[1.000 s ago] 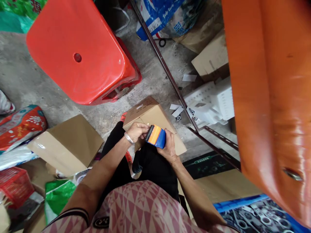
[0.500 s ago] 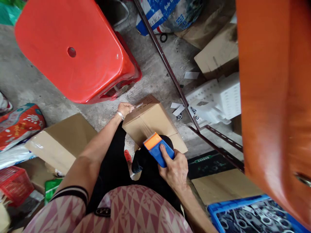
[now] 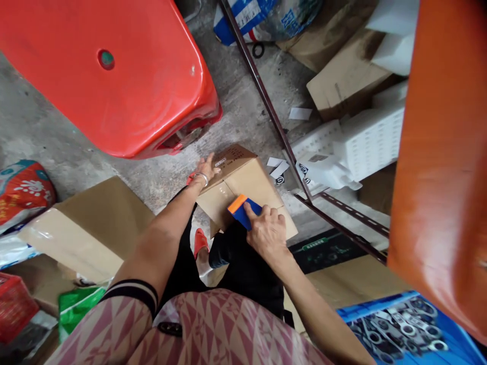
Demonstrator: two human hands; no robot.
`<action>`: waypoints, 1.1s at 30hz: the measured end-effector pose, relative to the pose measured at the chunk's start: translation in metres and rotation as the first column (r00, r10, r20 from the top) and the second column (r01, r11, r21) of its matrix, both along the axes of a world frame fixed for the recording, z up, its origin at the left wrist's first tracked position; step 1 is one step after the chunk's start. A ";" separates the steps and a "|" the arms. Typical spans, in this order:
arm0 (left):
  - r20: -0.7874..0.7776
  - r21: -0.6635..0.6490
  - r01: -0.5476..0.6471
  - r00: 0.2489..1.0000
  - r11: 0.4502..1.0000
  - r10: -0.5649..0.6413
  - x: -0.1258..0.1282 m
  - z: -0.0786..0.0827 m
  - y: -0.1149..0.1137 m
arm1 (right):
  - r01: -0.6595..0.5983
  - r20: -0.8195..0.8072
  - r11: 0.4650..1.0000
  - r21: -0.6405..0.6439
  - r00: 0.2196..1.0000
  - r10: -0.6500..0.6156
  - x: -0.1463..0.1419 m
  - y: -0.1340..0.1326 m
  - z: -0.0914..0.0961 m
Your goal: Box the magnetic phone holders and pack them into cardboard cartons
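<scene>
My right hand (image 3: 267, 234) grips a blue and orange handheld tape dispenser (image 3: 240, 211), whose orange end presses on the top of a cardboard box (image 3: 243, 188). The box is small, brown and printed with dark text, and it stands tilted just beyond my knees. My left hand (image 3: 205, 170) lies with fingers spread at the box's far left corner, holding nothing. The dispenser's underside is hidden against the box.
A red plastic stool (image 3: 102, 71) looms at the upper left and an orange seat (image 3: 441, 162) at the right. A metal rack rail (image 3: 262, 96) runs past white packaging (image 3: 365, 137). Flattened cardboard (image 3: 87, 235) lies left, a blue crate (image 3: 403, 329) lower right.
My left hand has let go of the dispenser and moved to the box's far corner. My right hand has brought the dispenser down onto the box's top.
</scene>
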State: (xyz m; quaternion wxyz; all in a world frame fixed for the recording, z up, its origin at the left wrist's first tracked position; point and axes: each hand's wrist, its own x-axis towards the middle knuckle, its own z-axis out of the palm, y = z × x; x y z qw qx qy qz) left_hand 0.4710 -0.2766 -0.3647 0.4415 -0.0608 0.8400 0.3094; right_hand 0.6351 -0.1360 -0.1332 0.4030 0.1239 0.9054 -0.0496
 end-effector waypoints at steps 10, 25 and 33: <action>-0.173 0.041 0.476 0.869 0.878 -0.463 0.046 0.073 0.020 | 0.106 0.008 0.994 0.032 0.994 -0.106 0.025 -0.022 -0.032; -0.663 -0.089 0.937 0.198 0.339 -0.722 0.046 0.047 -0.020 | 0.199 -0.206 0.975 -0.102 0.954 -0.217 0.048 -0.009 -0.052; -0.519 -0.212 0.932 0.147 0.293 -0.842 0.038 0.067 -0.006 | 0.246 -0.303 0.967 -0.058 0.919 -0.252 0.212 0.009 -0.060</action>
